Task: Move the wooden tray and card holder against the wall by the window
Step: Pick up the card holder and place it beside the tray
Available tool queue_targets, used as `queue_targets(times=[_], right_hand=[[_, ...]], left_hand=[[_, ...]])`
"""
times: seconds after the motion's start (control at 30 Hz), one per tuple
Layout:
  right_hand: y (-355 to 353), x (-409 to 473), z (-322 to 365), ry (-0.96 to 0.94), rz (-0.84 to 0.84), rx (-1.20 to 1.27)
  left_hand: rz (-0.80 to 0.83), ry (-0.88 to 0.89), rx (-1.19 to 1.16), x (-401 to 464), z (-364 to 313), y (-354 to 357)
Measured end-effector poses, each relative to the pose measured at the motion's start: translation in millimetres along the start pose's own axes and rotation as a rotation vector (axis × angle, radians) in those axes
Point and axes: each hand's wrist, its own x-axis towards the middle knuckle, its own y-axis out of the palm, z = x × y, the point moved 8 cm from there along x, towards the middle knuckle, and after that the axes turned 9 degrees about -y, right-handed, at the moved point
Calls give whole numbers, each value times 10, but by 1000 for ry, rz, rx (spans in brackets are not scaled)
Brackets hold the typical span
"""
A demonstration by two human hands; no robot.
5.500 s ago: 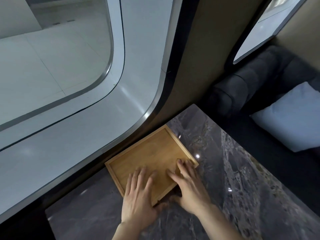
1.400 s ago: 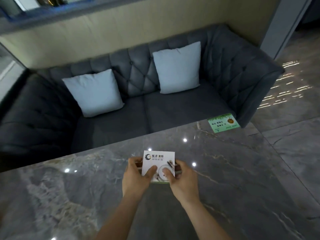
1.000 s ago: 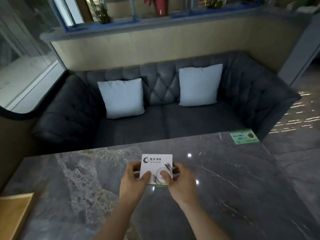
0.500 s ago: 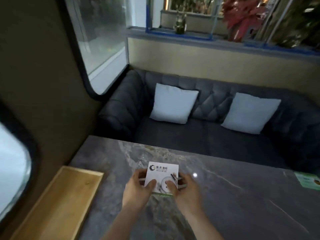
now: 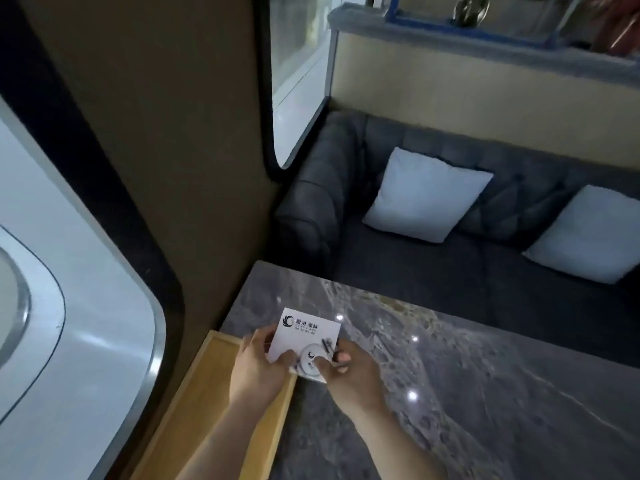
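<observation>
The wooden tray (image 5: 207, 403) lies on the surface (image 5: 467, 393) along its left edge, against the wall (image 5: 173, 133), with one window (image 5: 52, 323) to its left. The card holder (image 5: 306, 336) is just beyond the tray's far right corner, between the left hand (image 5: 258, 367) and the right hand (image 5: 349, 375). Behind the surface stands a sofa (image 5: 433, 271) carrying two cushions (image 5: 426, 195), and a second window (image 5: 298, 74) sits past the wall, left of the sofa.
</observation>
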Motion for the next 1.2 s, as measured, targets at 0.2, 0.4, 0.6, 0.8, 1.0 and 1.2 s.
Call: queue_targets(times=[0.2,0.4,0.6,0.8,1.0,1.2], right_hand=[[373,334,-56,62,61,18],[460,498,153,21,111,51],[474,494,267,-6,127,73],[437,480,578,-356,169,-708],[669,560,511,-409,292,-768],[745,770,538,-455,224,-733]], left_hand=[[-6,-68,12,408,142,-85],[11,-12,5,493,-60,-137],[-26,87,34,533,-164,-117],[-173,405,433,500,-232,-106],[-187,498,674,578,-278,-57],[-186,450,817,765,-332,-28]])
